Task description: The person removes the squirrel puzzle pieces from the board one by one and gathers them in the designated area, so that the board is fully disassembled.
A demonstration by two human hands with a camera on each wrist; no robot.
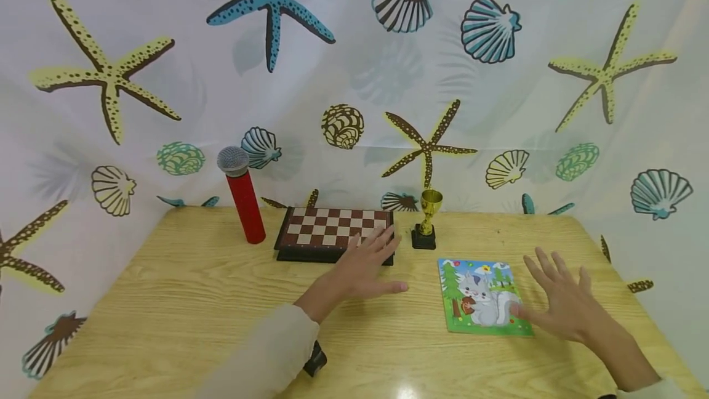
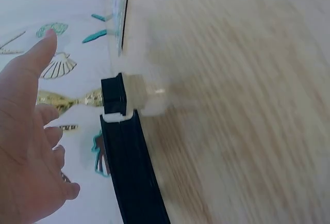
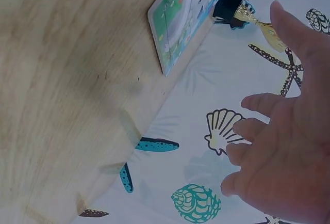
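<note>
My left hand [image 1: 362, 266], fingers spread and holding nothing, overlaps the front right corner of a brown-and-cream chessboard box [image 1: 332, 226] in the head view. On the right, my right hand [image 1: 567, 300] is spread too, its thumb over the right edge of a squirrel picture puzzle [image 1: 482, 297] that lies flat on the table. A small gold trophy cup [image 1: 428, 211] on a black base stands behind the puzzle, right of the chessboard. In the left wrist view, the trophy's black base [image 2: 114, 96] shows beyond the fingers.
A red microphone [image 1: 246, 202] with a grey mesh head stands upright left of the chessboard. The wooden table [image 1: 194, 300] runs back to a white cloth [image 1: 343, 66] printed with starfish and shells, which hangs behind and along both sides.
</note>
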